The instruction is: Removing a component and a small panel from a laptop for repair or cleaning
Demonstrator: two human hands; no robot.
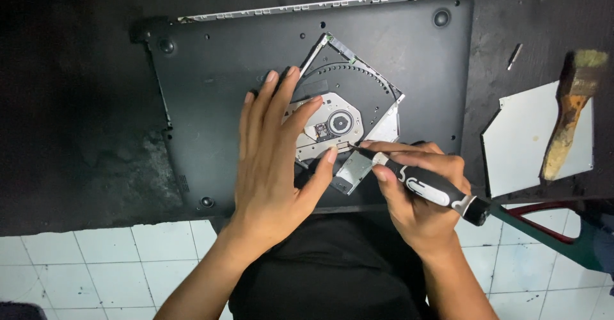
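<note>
An opened optical disc drive [348,99] lies at an angle on the underside of a dark grey laptop [224,57]. My left hand [275,160] rests flat on the drive's left part, fingers spread, thumb near the spindle. My right hand [419,195] grips a black and white screwdriver [428,189]. Its thin tip touches the drive's lower edge, just beside my left thumb. The drive's round hub [340,123] shows between my two hands.
The laptop lies on a black table top [70,102]. To the right sit a flat silver drive cover [531,141], an old paint brush [572,112] across it, and a small metal bit [515,56]. White floor tiles [96,269] show below.
</note>
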